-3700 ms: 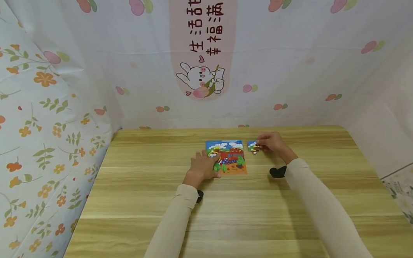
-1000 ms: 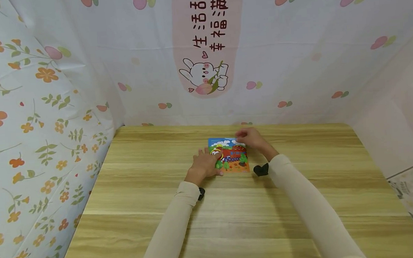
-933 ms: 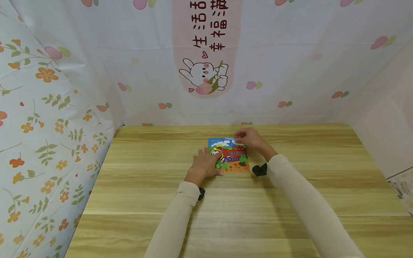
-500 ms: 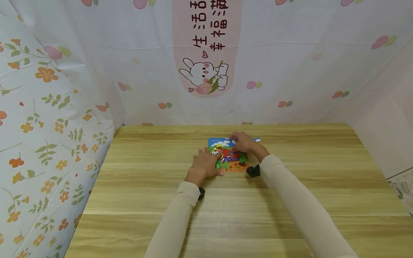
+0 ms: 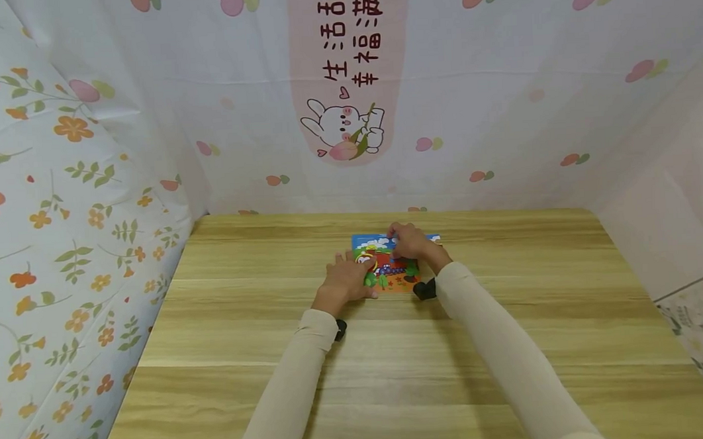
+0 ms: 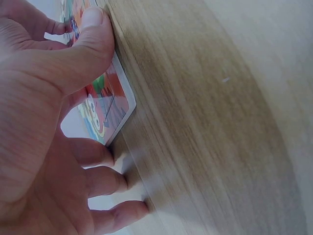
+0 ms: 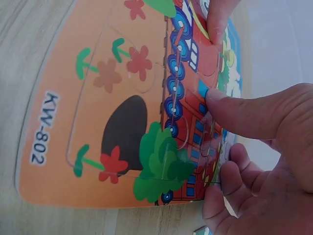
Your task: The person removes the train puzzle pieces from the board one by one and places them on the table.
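A jigsaw puzzle (image 5: 398, 283) with a red train picture lies near the table's back edge. My left hand (image 5: 344, 279) rests over its left side, fingers spread. In the left wrist view its thumb (image 6: 90, 41) lies along the puzzle's edge and several fingertips touch the table beyond the corner. My right hand (image 5: 410, 241) is over the upper right part of the puzzle. In the right wrist view its thumb (image 7: 244, 112) bears on the train picture, the other fingers curled opposite, pinching a puzzle piece (image 7: 208, 137) there. The fingers cover part of that piece.
A loose blue-topped piece (image 5: 434, 237) lies just right of the puzzle, partly behind the right wrist. The wooden table (image 5: 395, 376) ends at a printed cloth backdrop (image 5: 236, 186), with a flowered cloth (image 5: 79, 260) on the left.
My right hand has moved left from the loose pieces beside the puzzle onto its upper right part, then settled slightly lower. The left hand has stayed on the puzzle's left side.
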Action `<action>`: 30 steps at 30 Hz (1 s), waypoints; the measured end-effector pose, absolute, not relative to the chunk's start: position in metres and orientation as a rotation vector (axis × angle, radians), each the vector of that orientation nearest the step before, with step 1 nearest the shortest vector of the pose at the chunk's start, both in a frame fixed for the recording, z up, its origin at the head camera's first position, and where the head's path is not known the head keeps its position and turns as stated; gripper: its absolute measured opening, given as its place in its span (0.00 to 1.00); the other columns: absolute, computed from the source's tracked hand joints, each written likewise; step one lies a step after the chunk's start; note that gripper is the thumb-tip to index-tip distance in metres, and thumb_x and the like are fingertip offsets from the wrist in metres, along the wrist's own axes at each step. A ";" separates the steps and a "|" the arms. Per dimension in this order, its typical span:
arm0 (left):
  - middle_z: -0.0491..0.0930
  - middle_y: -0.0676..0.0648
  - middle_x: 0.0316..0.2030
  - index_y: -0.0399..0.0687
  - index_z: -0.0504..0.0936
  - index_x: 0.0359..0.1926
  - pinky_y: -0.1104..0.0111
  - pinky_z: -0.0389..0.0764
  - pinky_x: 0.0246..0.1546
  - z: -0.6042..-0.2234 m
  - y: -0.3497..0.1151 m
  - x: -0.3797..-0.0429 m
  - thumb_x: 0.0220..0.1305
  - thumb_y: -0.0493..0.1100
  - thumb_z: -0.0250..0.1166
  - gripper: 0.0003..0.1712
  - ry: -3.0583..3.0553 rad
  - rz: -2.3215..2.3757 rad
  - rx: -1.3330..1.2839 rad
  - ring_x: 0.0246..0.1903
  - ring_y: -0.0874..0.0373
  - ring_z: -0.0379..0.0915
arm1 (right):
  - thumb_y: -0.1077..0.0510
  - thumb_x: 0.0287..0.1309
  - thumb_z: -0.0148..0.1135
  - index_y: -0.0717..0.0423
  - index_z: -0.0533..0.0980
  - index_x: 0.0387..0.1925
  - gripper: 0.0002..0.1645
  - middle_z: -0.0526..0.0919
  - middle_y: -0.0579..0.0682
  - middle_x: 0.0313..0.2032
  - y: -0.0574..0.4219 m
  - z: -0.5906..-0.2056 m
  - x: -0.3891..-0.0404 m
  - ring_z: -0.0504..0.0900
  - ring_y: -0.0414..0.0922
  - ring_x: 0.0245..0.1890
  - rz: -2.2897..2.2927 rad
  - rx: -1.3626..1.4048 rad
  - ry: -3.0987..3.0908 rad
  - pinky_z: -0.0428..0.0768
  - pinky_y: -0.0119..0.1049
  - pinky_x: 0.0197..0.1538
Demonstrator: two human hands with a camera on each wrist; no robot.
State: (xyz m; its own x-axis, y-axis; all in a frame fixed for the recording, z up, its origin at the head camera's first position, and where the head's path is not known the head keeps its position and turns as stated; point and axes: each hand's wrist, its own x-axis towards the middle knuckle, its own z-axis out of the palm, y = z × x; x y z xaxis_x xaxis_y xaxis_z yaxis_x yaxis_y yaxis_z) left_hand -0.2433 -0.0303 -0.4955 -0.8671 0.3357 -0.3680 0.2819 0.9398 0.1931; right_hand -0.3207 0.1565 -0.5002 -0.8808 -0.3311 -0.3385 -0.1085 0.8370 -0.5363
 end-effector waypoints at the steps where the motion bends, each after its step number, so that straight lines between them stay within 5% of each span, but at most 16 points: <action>1: 0.50 0.30 0.75 0.69 0.57 0.77 0.39 0.64 0.64 -0.496 -0.031 -0.243 0.58 0.68 0.66 0.49 2.692 0.183 0.446 0.72 0.29 0.47 | 0.63 0.59 0.65 0.58 0.69 0.56 0.24 0.71 0.62 0.49 0.156 -0.500 -0.320 0.72 0.54 0.43 -0.719 -0.326 2.595 0.75 0.49 0.51; 12: 0.49 0.30 0.75 0.68 0.57 0.77 0.38 0.63 0.64 -0.498 -0.032 -0.245 0.58 0.67 0.65 0.49 2.689 0.191 0.445 0.73 0.29 0.46 | 0.66 0.59 0.65 0.60 0.66 0.53 0.23 0.74 0.66 0.54 0.158 -0.497 -0.319 0.76 0.59 0.51 -0.841 -0.427 2.582 0.75 0.53 0.56; 30: 0.49 0.29 0.75 0.68 0.57 0.77 0.38 0.61 0.64 -0.500 -0.031 -0.246 0.58 0.66 0.67 0.49 2.685 0.229 0.433 0.73 0.28 0.46 | 0.61 0.64 0.64 0.60 0.76 0.45 0.10 0.78 0.53 0.31 0.173 -0.500 -0.322 0.73 0.48 0.31 -0.909 -0.522 2.675 0.72 0.42 0.40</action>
State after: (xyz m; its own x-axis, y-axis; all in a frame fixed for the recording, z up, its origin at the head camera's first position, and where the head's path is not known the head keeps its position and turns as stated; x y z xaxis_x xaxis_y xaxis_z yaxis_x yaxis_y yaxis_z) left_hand -0.2456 -0.0306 -0.5000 -0.8680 0.3326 -0.3688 0.2653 0.9383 0.2219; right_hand -0.3218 0.1733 -0.4999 -0.8994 -0.4161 -0.1343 -0.2481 0.7386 -0.6268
